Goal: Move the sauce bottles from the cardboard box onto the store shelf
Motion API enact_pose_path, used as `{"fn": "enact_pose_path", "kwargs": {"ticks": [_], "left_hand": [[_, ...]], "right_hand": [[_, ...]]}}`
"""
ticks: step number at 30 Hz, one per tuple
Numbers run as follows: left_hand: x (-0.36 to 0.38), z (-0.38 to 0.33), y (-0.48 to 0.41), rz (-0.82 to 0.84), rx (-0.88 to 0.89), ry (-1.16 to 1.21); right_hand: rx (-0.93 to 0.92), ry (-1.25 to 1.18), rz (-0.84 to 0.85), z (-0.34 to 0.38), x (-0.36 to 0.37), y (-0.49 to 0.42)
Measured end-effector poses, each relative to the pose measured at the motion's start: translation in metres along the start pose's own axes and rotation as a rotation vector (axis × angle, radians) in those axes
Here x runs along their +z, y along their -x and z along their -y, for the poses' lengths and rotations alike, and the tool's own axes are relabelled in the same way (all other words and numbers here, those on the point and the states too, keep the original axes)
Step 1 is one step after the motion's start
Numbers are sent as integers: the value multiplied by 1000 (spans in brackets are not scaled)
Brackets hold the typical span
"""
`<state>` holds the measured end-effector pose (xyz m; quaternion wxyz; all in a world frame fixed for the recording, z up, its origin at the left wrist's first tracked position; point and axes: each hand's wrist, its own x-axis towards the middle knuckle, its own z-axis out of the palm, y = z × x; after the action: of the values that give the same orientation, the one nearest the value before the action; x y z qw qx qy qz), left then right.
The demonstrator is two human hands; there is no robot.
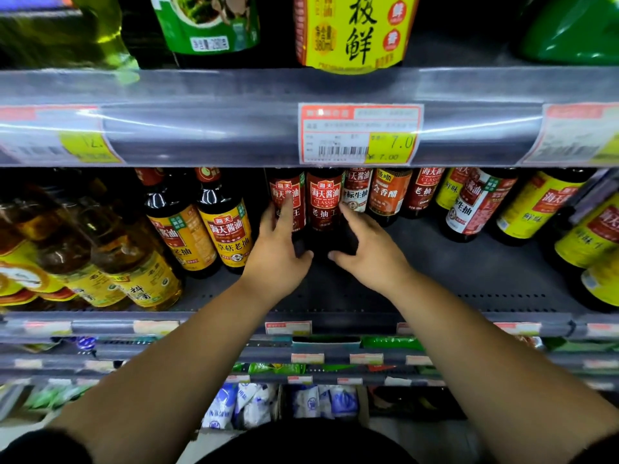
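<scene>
Presently both bare hands are inside the middle tier of the store shelf, at 2 red-labelled sauce bottles that stand upright side by side, touching, well back on the deck.

Left hand: fingers straight and laid flat up the front of the left sauce bottle. The thumb is stretched sideways toward the other hand, near the bottle's foot. Nothing is clasped.

Right hand: spread wide, forefinger tip at the right edge of the right sauce bottle, thumb low near its base. It cannot be told whether the finger actually touches the glass. Nothing is enclosed in this hand.

The 2 thumbs nearly meet in front of the bottles, with a small gap between them.

Just outside the left hand stand 2 yellow-labelled dark bottles, and beyond them amber oil bottles, blurred. Just outside the right forefinger stands a white-labelled bottle, followed by further red and yellow labelled stock. Directly above both hands, on the rail of the upper tier, a price tag reads 7.0.
</scene>
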<state>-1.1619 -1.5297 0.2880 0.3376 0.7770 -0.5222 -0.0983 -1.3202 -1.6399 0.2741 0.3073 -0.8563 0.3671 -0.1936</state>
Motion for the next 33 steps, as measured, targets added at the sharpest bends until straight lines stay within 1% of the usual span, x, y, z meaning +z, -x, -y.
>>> {"fn": "enact_pose_path", "kwargs": {"ticks": [3, 6, 10, 11, 14, 19, 22, 25, 28, 33], "left_hand": [[-16, -1, 11, 157, 38, -75], [-44, 1, 29, 233, 85, -102], [-99, 13, 60, 363, 147, -154], [-114, 20, 67, 373, 158, -178], [-156, 50, 85, 313, 123, -256], [-226, 107, 137, 234, -74, -309], [-270, 150, 179, 151, -202, -238], [-312, 191, 219, 83, -343, -273], [-353, 233, 262, -7, -430, -302], [-408, 299, 330, -150, -616, -311]], "right_hand": [[7, 42, 63, 8, -11, 18], [2, 44, 91, 26, -14, 36], [-71, 90, 162, 66, -3, 51], [-96, 107, 190, 80, 2, 53], [-186, 145, 268, 124, 24, 51], [-374, 216, 410, 210, 81, 38], [-489, 228, 509, 268, 126, 36], [-574, 231, 614, 323, 175, 33], [-668, 221, 681, 379, 232, 31], [-716, 241, 788, 468, 323, 37]]}}
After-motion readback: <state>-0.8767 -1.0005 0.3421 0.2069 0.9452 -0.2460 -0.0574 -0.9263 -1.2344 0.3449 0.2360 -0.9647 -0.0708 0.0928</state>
